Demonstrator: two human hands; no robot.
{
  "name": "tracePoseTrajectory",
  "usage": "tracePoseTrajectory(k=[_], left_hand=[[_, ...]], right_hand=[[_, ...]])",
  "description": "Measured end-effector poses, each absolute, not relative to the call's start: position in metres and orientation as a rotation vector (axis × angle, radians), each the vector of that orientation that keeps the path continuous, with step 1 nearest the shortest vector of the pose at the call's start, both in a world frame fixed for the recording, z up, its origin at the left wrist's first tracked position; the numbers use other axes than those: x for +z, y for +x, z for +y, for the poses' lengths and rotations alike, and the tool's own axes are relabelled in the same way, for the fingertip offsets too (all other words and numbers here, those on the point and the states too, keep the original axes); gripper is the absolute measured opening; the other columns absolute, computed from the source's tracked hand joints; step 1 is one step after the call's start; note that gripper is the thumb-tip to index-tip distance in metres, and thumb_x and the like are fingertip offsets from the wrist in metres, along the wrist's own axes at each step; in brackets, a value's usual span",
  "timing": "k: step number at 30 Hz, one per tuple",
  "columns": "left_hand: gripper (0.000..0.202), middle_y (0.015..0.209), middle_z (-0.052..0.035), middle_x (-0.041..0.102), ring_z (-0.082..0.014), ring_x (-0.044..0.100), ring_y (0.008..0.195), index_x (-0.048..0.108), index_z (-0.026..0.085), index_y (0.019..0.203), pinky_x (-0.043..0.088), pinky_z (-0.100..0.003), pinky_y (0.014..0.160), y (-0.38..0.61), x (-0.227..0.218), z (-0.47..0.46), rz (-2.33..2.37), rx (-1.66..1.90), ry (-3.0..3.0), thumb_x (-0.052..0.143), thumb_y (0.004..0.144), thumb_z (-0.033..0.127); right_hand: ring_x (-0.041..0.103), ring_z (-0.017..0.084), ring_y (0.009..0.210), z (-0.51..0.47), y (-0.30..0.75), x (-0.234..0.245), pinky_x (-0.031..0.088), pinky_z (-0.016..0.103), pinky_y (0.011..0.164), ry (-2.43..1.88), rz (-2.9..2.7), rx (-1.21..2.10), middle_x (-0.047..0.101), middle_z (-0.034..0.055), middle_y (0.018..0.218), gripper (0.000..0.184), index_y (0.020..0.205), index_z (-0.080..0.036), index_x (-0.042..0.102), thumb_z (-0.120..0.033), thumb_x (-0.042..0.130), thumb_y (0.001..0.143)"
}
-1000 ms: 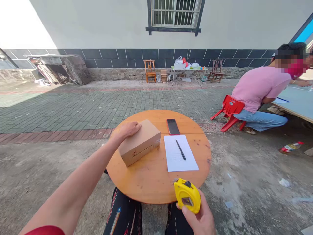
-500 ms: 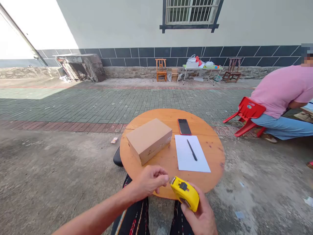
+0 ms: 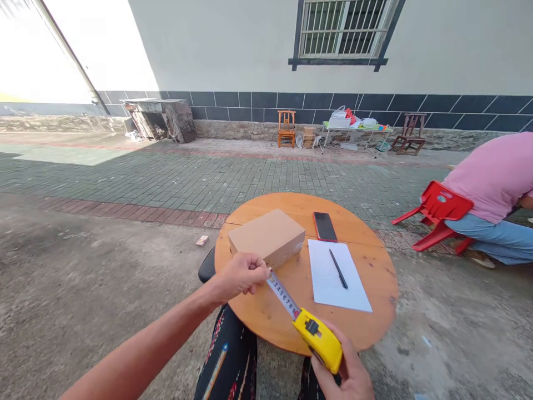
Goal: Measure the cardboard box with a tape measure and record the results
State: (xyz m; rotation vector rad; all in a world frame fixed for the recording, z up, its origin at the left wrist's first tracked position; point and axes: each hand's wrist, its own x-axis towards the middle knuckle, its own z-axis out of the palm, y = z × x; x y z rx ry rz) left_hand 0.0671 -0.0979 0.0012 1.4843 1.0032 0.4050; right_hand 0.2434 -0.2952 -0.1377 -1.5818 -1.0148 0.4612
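My right hand [image 3: 347,366] is wrapped round the yellow case of a tape measure [image 3: 320,340] above the near edge of the round wooden table [image 3: 266,319]. From the case a short stretch of blade [image 3: 283,294] runs up and left, its numbers facing up. My left hand [image 3: 246,273] pinches the blade's free end, which its fingers partly cover. Just beyond that hand lies a closed cardboard box [image 3: 268,232], its near corner hidden behind the fingers. Right of the box, a black pen [image 3: 338,269] rests on a sheet of paper [image 3: 322,289].
A phone with a red edge [image 3: 325,226] lies behind the paper. To the right, a person in a pink shirt [image 3: 495,172] bends forward on a red chair [image 3: 445,203]. By the far wall stand a wooden chair [image 3: 286,130] and a cluttered folding table [image 3: 358,128].
My left hand has moved up and away from the case, drawing out a length of blade. The case stays in my right hand. The whole view has tilted slightly upward and left.
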Motion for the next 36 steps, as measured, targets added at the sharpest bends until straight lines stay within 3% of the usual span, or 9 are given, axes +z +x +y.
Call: tracePoseTrajectory(k=[4, 10, 12, 15, 19, 36], left_hand=[[0.026, 0.053, 0.0058, 0.050, -0.0075, 0.042, 0.049, 0.054, 0.018, 0.062, 0.030, -0.022, 0.047, 0.059, 0.019, -0.035, 1.191, 0.617, 1.679, 0.064, 0.068, 0.042], [0.027, 0.052, 0.0065, 0.045, -0.0088, 0.045, 0.051, 0.059, 0.015, 0.062, 0.030, -0.023, 0.048, 0.077, 0.001, 0.029, 1.420, 0.611, 1.869, 0.066, 0.081, 0.033], [0.027, 0.062, 0.0046, 0.055, -0.0105, 0.053, 0.057, 0.063, 0.014, 0.074, 0.041, -0.023, 0.052, 0.082, -0.007, 0.040, 1.485, 0.566, 1.910, 0.066, 0.088, 0.036], [0.028, 0.093, -0.0019, 0.066, -0.0152, 0.064, 0.078, 0.065, 0.013, 0.099, 0.055, -0.031, 0.069, 0.088, -0.015, 0.051, 1.565, 0.497, 1.954, 0.063, 0.095, 0.040], [0.033, 0.112, -0.0057, 0.066, -0.0217, 0.066, 0.096, 0.064, 0.014, 0.114, 0.058, -0.039, 0.082, 0.093, -0.016, 0.056, 1.634, 0.433, 2.009, 0.062, 0.095, 0.041], [0.030, 0.115, -0.0076, 0.066, -0.0207, 0.066, 0.099, 0.063, 0.016, 0.116, 0.057, -0.042, 0.087, 0.098, -0.025, 0.053, 1.746, 0.268, 2.186, 0.061, 0.096, 0.039]], right_hand=[[0.072, 0.025, 0.105, -0.277, 0.252, -0.135, 0.059, 0.028, 0.091, -1.623, -1.000, 0.466, 0.074, 0.0092, 0.118, 0.048, 0.121, -0.020, 0.067, -0.045, 0.068, 0.080], [0.075, 0.024, 0.097, -0.237, 0.270, -0.103, 0.061, 0.029, 0.085, -1.686, -1.151, 0.401, 0.075, 0.0083, 0.115, 0.047, 0.126, -0.020, 0.061, -0.040, 0.064, 0.084], [0.075, 0.023, 0.094, -0.225, 0.270, -0.087, 0.061, 0.029, 0.083, -1.703, -1.206, 0.319, 0.075, 0.0081, 0.114, 0.046, 0.126, -0.020, 0.061, -0.039, 0.062, 0.085], [0.074, 0.023, 0.091, -0.214, 0.265, -0.069, 0.062, 0.031, 0.078, -1.711, -1.245, 0.225, 0.074, 0.0086, 0.111, 0.045, 0.126, -0.020, 0.061, -0.039, 0.058, 0.085], [0.073, 0.022, 0.079, -0.206, 0.258, -0.057, 0.062, 0.030, 0.067, -1.735, -1.260, 0.224, 0.075, 0.0085, 0.104, 0.043, 0.124, -0.019, 0.062, -0.039, 0.055, 0.086], [0.070, 0.020, 0.068, -0.195, 0.264, -0.051, 0.057, 0.030, 0.062, -1.837, -1.325, 0.247, 0.076, 0.0063, 0.104, 0.048, 0.131, -0.021, 0.058, -0.040, 0.054, 0.086]])
